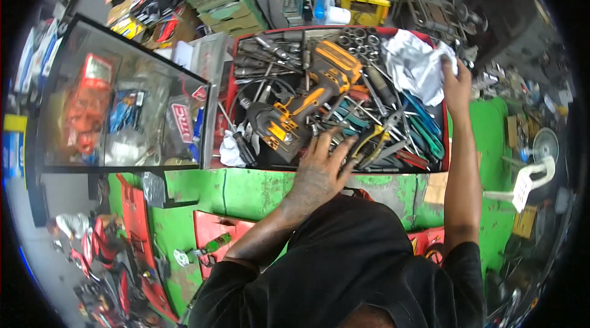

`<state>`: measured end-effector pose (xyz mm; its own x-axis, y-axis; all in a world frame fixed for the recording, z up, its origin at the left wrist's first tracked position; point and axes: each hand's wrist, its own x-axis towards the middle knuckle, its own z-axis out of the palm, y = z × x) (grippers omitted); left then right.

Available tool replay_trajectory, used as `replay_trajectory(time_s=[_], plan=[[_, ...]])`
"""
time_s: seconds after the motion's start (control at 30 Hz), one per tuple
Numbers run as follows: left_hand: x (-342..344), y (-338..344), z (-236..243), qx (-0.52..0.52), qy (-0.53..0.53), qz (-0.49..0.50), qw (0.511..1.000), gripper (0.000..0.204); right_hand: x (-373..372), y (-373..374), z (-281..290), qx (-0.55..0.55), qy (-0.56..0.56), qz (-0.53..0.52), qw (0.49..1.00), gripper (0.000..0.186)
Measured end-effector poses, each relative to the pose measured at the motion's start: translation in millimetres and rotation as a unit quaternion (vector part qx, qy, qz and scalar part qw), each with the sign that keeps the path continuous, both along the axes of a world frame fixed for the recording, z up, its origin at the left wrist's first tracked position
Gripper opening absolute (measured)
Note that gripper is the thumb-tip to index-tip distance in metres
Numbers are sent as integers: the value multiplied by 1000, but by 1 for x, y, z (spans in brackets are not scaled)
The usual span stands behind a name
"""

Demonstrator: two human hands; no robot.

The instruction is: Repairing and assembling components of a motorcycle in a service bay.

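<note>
A red-rimmed tool tray [447, 131] full of hand tools lies in front of me. My left hand [321, 161] is over its near edge, fingers spread among the tools, nearest to pliers with yellow handles [369, 147]. I cannot tell whether the fingertips touch a tool. An orange and black cordless power tool [307, 97] lies across the middle of the tray. At the far right corner my right hand [456, 82] closes on the edge of a crumpled white cloth [412, 61]. Several sockets [358, 42] sit beside the cloth, and teal-handled tools [424, 125] lie below it.
To the left stands a glass display case [77, 162] with packaged parts inside. Green drawers [230, 18] and a small blue fan [324, 3] are behind the tray. Red panels [141, 236] lie on the green floor at lower left, near red motorcycles [101, 248]. A white chair [528, 180] stands at right.
</note>
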<state>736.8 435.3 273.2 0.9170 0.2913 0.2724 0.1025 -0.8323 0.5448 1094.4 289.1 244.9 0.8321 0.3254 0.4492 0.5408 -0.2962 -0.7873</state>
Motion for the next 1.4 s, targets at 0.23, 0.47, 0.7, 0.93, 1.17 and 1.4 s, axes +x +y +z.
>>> replay_trajectory(time_s=[0.23,0.47,0.7,0.93,1.17,1.4], plan=[[92,-2,9,-629,-283,-83,719,51,-160,37,-13,23,10,234,972,48],[132,8,0,-390,-273,12,880,23,-178,31,24,-24,220,181,958,37],[136,32,49,-222,-319,-75,918,30,-159,34,9,19,295,116,948,52],[-2,124,65,-34,-138,92,986,53,-48,68,96,167,-22,26,985,37],[-166,137,-24,147,141,251,946,44,37,85,93,73,-221,8,972,24],[-152,122,-28,60,225,367,901,30,-19,71,-34,-507,-174,50,843,38]])
